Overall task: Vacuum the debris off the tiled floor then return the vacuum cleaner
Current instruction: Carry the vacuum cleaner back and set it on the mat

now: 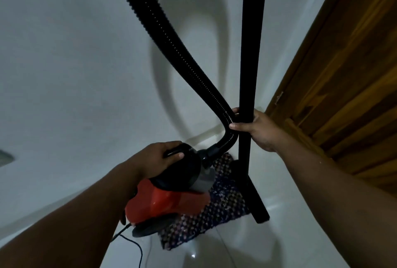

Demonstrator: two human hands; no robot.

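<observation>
A red and black canister vacuum cleaner (169,201) hangs off the floor, nose up, in the middle of the head view. My left hand (159,158) is closed around its black top handle. A ribbed black hose (171,44) rises from its front and loops up out of the frame. My right hand (257,130) grips the straight black wand (251,53) and the hose bend together. The wand's lower end (261,214) hovers above the white tiled floor (290,235).
A multicoloured woven mat (214,214) lies on the floor under the vacuum. A white wall (75,63) fills the left and centre. A brown wooden door (343,85) stands at the right. The black power cord (137,250) trails down below the vacuum.
</observation>
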